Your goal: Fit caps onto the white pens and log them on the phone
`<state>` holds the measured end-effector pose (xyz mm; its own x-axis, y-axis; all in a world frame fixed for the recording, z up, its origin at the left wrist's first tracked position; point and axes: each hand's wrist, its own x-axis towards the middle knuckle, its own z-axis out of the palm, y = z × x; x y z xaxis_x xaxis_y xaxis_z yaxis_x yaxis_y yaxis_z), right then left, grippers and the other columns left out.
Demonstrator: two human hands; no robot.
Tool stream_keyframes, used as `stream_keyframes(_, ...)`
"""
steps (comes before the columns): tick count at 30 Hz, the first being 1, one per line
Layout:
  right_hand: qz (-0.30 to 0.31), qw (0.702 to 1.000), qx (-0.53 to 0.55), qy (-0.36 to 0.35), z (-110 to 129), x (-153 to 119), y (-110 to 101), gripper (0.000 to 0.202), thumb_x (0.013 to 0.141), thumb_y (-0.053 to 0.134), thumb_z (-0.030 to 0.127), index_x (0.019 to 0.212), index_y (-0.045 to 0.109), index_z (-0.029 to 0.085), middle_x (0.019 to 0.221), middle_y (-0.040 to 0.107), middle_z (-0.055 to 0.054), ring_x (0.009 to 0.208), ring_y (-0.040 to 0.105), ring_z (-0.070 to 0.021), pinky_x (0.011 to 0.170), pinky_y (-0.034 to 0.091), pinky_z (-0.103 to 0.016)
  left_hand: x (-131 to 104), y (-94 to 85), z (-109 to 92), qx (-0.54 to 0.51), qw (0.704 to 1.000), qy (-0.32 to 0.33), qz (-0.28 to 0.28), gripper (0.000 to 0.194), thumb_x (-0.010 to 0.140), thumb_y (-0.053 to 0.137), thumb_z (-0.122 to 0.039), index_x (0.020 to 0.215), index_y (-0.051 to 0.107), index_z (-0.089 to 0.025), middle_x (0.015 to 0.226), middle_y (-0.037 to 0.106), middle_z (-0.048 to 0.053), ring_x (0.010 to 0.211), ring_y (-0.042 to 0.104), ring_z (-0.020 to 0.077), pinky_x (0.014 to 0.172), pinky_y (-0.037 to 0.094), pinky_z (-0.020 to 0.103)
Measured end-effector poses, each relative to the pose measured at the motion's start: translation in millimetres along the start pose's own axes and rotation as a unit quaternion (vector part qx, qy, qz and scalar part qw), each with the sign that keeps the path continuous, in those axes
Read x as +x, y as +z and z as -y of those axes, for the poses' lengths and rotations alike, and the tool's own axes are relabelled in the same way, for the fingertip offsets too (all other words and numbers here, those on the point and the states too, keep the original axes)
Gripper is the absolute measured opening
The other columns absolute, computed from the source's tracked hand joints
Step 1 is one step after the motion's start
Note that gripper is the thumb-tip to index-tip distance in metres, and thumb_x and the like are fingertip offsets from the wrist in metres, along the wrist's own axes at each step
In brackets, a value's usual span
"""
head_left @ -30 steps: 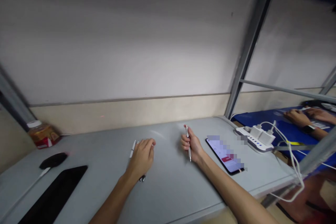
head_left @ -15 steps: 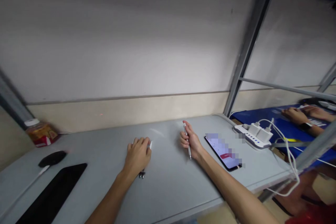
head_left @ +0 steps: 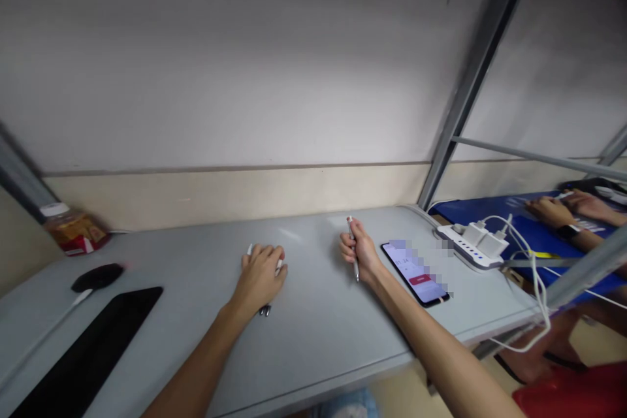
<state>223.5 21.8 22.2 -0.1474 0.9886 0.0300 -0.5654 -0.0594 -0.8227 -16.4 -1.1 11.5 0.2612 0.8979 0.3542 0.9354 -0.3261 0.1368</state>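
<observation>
My left hand rests palm down on the grey desk, its fingers curled over a couple of slim white pens. One pen's white end sticks out past the knuckles, and two metal tips show below the palm; the rest of them is hidden. Off to the right, my right hand is raised a little over the desk and closed around a white and silver click pen. This pen points tip down, with the thumb at its top end. A lit phone lies right of that hand.
A power strip with white plugs and cables sits at the desk's right end. On the left are a bottle, a black round pad and a long black mat. Another person's hands are at the blue table beyond the metal post.
The whole view has shifted slightly. My left hand has turned a little over the pens, and its fingers sit differently on them. My right hand keeps its hold on the click pen.
</observation>
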Motion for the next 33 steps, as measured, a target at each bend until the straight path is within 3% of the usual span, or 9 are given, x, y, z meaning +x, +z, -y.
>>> stream_keyframes(6,0.016,0.994,-0.110,-0.006,-1,1,1,0.036,0.083,0.051,0.054,0.103,0.048,0.025,0.055,0.039,0.009,0.040,0.031,-0.0078,0.039,0.026,-0.019,-1,-0.8,-2,-0.009,1.000,0.005,0.001,0.010,0.085,0.047,-0.025,0.087,0.057,-0.022,0.085,0.063,0.005,0.093,0.048,0.0248,0.077,0.032,0.037)
stream_keyframes(10,-0.023,0.959,-0.274,-0.069,-3,1,-3,0.031,0.081,0.053,0.047,0.095,0.053,0.019,0.057,0.052,0.004,0.050,0.046,-0.0119,0.049,0.034,-0.023,-2,-2.8,-3,-0.014,1.000,0.017,-0.004,0.009,0.084,0.047,-0.023,0.085,0.056,-0.022,0.085,0.063,0.005,0.094,0.048,0.0250,0.078,0.032,0.038)
stream_keyframes(13,-0.070,0.894,-0.425,-0.125,-5,4,-14,0.023,0.080,0.055,0.040,0.087,0.057,0.018,0.063,0.057,0.001,0.059,0.050,-0.0146,0.058,0.037,-0.026,-4,-2.9,-4,-0.013,1.000,0.015,-0.005,0.009,0.084,0.047,-0.022,0.084,0.056,-0.022,0.085,0.064,0.005,0.092,0.048,0.0245,0.079,0.032,0.039)
stream_keyframes(16,-0.086,0.798,-0.570,-0.176,-8,8,-26,0.016,0.076,0.059,0.033,0.080,0.060,0.018,0.081,0.062,-0.004,0.078,0.054,-0.0193,0.072,0.039,-0.030,-5,-1.4,-3,-0.012,1.000,0.015,-0.010,0.010,0.084,0.046,-0.020,0.085,0.056,-0.022,0.087,0.064,0.005,0.093,0.048,0.0243,0.081,0.032,0.039)
stream_keyframes(19,-0.111,0.714,-0.673,-0.160,-11,10,-35,0.011,0.075,0.060,0.025,0.082,0.062,0.017,0.089,0.061,-0.009,0.089,0.051,-0.0231,0.080,0.037,-0.033,-5,0.4,-2,-0.013,1.000,0.017,-0.009,0.010,0.084,0.046,-0.019,0.087,0.055,-0.022,0.090,0.063,0.005,0.095,0.049,0.0246,0.079,0.032,0.038)
stream_keyframes(21,-0.121,0.683,-0.707,-0.138,-13,10,-39,0.013,0.074,0.060,0.023,0.085,0.064,0.017,0.093,0.059,-0.010,0.090,0.051,-0.0239,0.080,0.037,-0.033,-6,1.2,-2,-0.013,1.000,0.018,-0.005,0.010,0.085,0.046,-0.020,0.089,0.055,-0.023,0.091,0.063,0.004,0.096,0.049,0.0248,0.078,0.032,0.038)
stream_keyframes(26,-0.118,0.676,-0.720,-0.104,-14,10,-42,0.031,0.071,0.060,0.018,0.102,0.062,0.017,0.097,0.057,-0.010,0.090,0.053,-0.0226,0.078,0.038,-0.031,-6,2.7,-1,0.000,1.000,0.012,-0.003,0.012,0.085,0.047,-0.021,0.092,0.056,-0.023,0.095,0.064,0.004,0.098,0.049,0.0257,0.077,0.032,0.038)
stream_keyframes(33,-0.092,0.669,-0.732,-0.086,-12,9,-42,0.037,0.068,0.052,0.005,0.099,0.066,0.018,0.097,0.057,-0.010,0.094,0.053,-0.0236,0.078,0.037,-0.030,-4,5.4,2,-0.003,1.000,0.000,0.000,0.015,0.086,0.048,-0.023,0.098,0.057,-0.024,0.096,0.065,0.004,0.100,0.049,0.0266,0.077,0.031,0.039)
